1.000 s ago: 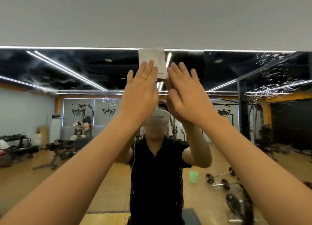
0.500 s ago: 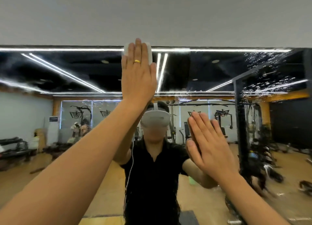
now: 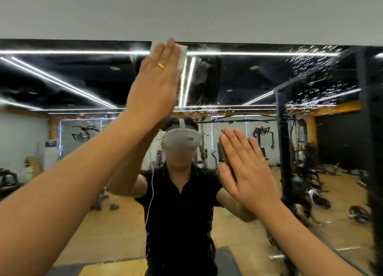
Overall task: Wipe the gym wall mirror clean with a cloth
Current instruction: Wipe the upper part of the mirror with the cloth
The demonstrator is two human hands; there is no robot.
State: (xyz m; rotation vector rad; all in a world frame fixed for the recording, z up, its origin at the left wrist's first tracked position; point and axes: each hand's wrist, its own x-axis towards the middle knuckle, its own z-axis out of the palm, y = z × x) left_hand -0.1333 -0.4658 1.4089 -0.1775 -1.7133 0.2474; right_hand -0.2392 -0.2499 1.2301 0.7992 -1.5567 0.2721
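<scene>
The wall mirror (image 3: 248, 79) fills most of the view and reflects the gym and a person in a black shirt with a headset. A white cloth (image 3: 182, 52) lies flat against the glass at the mirror's top edge, mostly hidden under my left hand (image 3: 157, 83), which presses it with straight fingers and wears a gold ring. My right hand (image 3: 246, 170) is lower and to the right, flat with fingers straight, its palm against or very near the glass. Water droplets speckle the mirror's upper right area (image 3: 310, 54).
A plain grey wall (image 3: 186, 10) runs above the mirror's top edge. A dark vertical frame or seam (image 3: 284, 147) crosses the mirror on the right. Gym machines, dumbbells and a wooden floor appear only as reflections.
My left hand slid the cloth up to the mirror's top edge. My right hand left the cloth and dropped down to the right, where it stays flat at the glass.
</scene>
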